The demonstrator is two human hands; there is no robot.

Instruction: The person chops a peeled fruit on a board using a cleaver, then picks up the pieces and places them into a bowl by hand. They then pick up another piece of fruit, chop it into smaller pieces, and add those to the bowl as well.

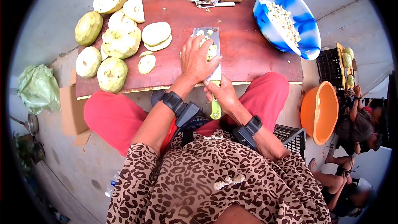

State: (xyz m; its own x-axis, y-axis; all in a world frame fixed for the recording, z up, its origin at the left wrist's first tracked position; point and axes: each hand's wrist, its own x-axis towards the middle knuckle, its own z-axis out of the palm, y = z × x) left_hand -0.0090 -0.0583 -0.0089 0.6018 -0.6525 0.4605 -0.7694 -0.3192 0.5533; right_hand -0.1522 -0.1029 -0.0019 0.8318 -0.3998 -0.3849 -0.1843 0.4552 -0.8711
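Observation:
A knife (215,76) with a broad metal blade and a green handle lies low over the table, its blade pointing away from me. My right hand (225,95) is closed around the handle. Small pale diced pieces (212,51) rest on the blade. Over them lies my left hand (195,59), its fingers stretched out and covering part of the blade and pieces. To the left are several peeled pale-green, round fruits or vegetables (121,41), some whole and some cut. Nearest the left hand are a cut half with a slice (156,33) and a small end piece (146,64).
Peelers and a small knife (214,1) lie at the table's (244,64) far edge. A blue-and-white basin (309,27) of diced pieces (282,20) stands far right. An orange tub (309,112) and black crates (290,137) sit right of the table; other people (354,126) are beyond.

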